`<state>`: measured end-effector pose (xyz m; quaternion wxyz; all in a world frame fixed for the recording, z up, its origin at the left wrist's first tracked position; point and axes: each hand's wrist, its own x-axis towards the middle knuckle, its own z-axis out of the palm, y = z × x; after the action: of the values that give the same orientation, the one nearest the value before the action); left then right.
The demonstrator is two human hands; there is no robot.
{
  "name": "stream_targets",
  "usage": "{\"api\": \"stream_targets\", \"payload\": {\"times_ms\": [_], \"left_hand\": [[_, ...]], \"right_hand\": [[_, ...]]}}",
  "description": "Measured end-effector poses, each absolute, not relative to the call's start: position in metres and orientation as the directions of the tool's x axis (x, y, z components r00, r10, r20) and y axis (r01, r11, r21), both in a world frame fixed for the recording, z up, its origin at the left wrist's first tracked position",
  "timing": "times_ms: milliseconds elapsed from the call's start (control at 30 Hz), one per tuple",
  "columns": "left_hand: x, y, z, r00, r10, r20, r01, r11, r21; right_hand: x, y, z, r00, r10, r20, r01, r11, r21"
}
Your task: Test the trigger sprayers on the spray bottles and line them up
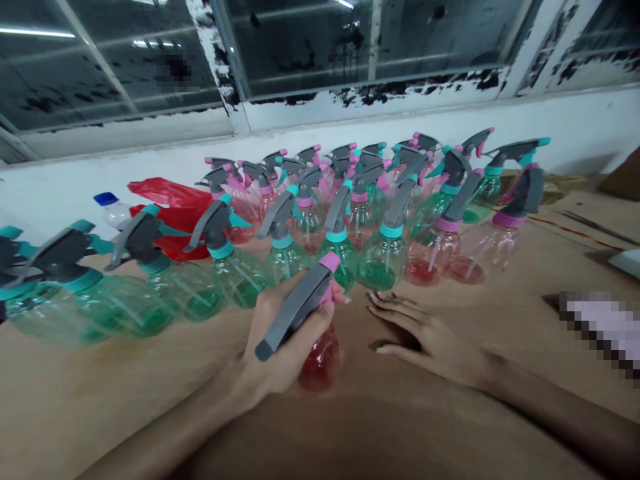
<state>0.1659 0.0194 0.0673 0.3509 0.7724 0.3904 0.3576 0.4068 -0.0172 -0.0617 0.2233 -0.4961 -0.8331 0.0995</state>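
My left hand (273,347) is wrapped round the neck of a spray bottle (321,365) with a see-through red body and a grey and pink trigger head. Its fingers lie near the pink trigger, and the bottle is on or just over the tabletop. To the right, my right hand (423,333) rests on the table with fingers spread, holding nothing. Just beyond the hands stands a row of spray bottles, among them a green one with a turquoise collar (383,263) and a red one with a pink collar (425,263).
Several more spray bottles (360,217) crowd behind that row. A red plastic bag (173,207) and a blue-capped bottle (114,212) lie at the back left. Dark tweezers-like tool (597,225) and a blurred-out pink item (605,327) are at right. A white wall (125,160) bounds the table.
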Motion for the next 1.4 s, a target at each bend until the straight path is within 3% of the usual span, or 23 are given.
{"api": "stream_targets", "payload": {"times_ms": [200, 467, 1400], "left_hand": [[0.163, 0.021, 0.069, 0.509, 0.819, 0.264, 0.364, -0.482, 0.797], [0.165, 0.020, 0.060, 0.421, 0.848, 0.321, 0.455, -0.504, 0.734], [0.166, 0.018, 0.062, 0.400, 0.849, 0.347, 0.440, -0.509, 0.740]], "right_hand": [[0.406, -0.018, -0.062, -0.394, 0.868, 0.303, 0.768, 0.492, -0.409], [0.407, -0.017, -0.063, -0.397, 0.858, 0.325, 0.753, 0.507, -0.419], [0.407, -0.017, -0.062, -0.410, 0.867, 0.285, 0.775, 0.495, -0.392]]}}
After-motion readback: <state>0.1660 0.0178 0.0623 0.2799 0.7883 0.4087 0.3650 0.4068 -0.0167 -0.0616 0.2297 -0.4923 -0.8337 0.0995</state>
